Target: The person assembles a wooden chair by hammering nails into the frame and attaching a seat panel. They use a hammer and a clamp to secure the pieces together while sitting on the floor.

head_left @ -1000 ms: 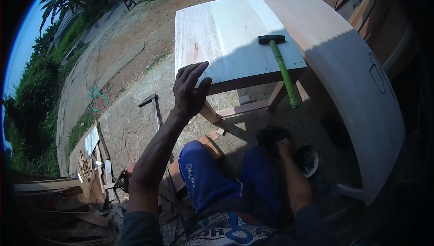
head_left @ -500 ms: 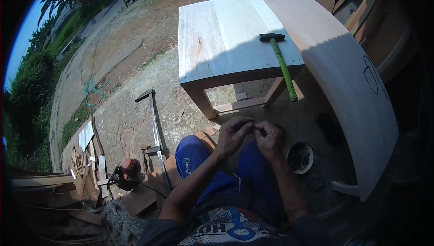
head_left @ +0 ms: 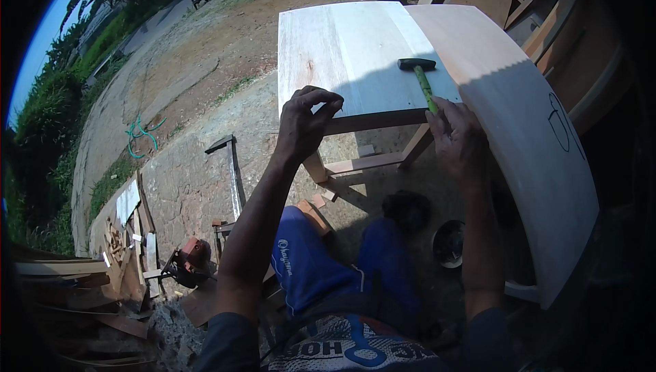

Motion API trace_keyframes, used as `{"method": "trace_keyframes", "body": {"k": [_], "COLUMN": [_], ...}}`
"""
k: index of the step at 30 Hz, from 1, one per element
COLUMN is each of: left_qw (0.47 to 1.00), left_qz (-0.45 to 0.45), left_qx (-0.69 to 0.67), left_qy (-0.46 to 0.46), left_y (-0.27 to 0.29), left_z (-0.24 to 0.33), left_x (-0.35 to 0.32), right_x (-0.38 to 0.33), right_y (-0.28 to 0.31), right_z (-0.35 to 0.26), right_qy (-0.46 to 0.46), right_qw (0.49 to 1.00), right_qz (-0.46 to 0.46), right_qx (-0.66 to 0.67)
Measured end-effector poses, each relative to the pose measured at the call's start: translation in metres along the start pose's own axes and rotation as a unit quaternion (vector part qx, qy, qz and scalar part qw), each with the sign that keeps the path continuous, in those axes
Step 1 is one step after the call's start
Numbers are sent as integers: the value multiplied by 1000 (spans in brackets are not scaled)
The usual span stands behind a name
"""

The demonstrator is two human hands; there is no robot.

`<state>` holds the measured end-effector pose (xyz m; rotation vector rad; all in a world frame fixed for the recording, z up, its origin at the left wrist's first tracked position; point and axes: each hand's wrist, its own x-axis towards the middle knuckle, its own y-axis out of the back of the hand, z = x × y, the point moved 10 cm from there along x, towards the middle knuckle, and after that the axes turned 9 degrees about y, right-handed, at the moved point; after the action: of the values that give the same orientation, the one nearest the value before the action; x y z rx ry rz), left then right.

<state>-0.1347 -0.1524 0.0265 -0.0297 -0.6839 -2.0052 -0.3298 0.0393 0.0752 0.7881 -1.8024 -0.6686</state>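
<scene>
My left hand (head_left: pixel 305 126) pinched something too small to identify against the surface's (head_left: pixel 348 51) near edge; my right hand (head_left: pixel 456 134) curled around the hammer (head_left: pixel 424 84) handle's end. A loose grip risked the hammer slipping off.

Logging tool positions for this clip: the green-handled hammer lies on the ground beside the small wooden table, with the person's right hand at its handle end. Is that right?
Not quite. In the head view the green-handled hammer lies on the top of the small wooden table, not on the ground. The right hand is indeed at its handle end, at the table's near edge.
</scene>
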Motion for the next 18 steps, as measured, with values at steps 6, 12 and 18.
{"method": "trace_keyframes", "body": {"k": [6, 12, 18], "left_qw": [999, 995, 993], "left_qz": [-1, 3, -6], "left_qx": [11, 102, 116], "left_qy": [45, 1, -27], "left_y": [-22, -32, -29], "left_z": [-31, -17, -19], "left_x": [9, 9, 8], "right_x": [11, -6, -1], "right_y": [-56, -91, -66], "right_z": [88, 100, 52], "right_qy": [-121, -287, -204], "right_qw": [979, 875, 908], "right_qz": [-162, -140, -115], "right_qx": [-8, 364, 346]}}
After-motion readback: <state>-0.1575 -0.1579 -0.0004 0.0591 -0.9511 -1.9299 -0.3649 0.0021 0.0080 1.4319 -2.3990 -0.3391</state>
